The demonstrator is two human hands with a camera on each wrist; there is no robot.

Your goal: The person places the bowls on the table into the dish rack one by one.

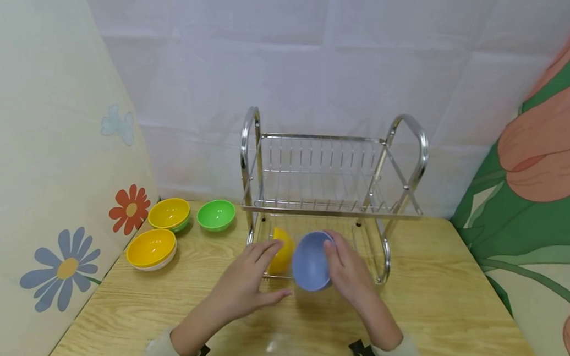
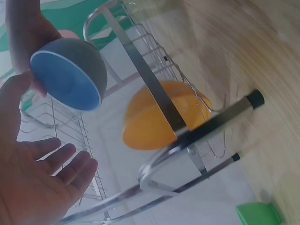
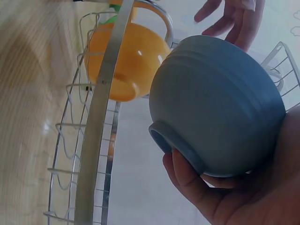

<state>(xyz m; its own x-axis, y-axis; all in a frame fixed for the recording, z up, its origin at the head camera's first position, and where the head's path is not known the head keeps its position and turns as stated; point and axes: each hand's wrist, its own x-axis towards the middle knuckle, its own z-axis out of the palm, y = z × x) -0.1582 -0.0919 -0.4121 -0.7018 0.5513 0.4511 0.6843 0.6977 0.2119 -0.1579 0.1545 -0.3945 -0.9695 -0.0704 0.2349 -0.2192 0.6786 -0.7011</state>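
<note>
A person's right hand (image 1: 350,271) grips a blue bowl (image 1: 311,262) by its side, thumb at the rim, its mouth tipped toward the left hand (image 1: 245,274); in the head view, racking that bowl looks to be the step under way. The left hand is spread wide and holds nothing, thumb well apart from fingers. Just beyond its fingertips, a yellow bowl (image 1: 283,255) stands tilted in the lower tier of a chrome two-tier dish rack (image 1: 332,213); whether they touch is unclear. Farther out to the left hand's left wait a green bowl (image 1: 216,215) and two stacks topped by yellow bowls (image 1: 152,247). The left wrist view shows the left palm facing the rack, fingers loosely extended, with the blue bowl above them in the right hand's hold. From the right wrist, fingers curl around the bowl's foot ring (image 3: 176,147), the bowl outside the rack's front bar, the left hand beyond it. The next move appears to call for the right wrist to turn the bowl to match its tilted neighbor, keeping the rim off the bar.
</note>
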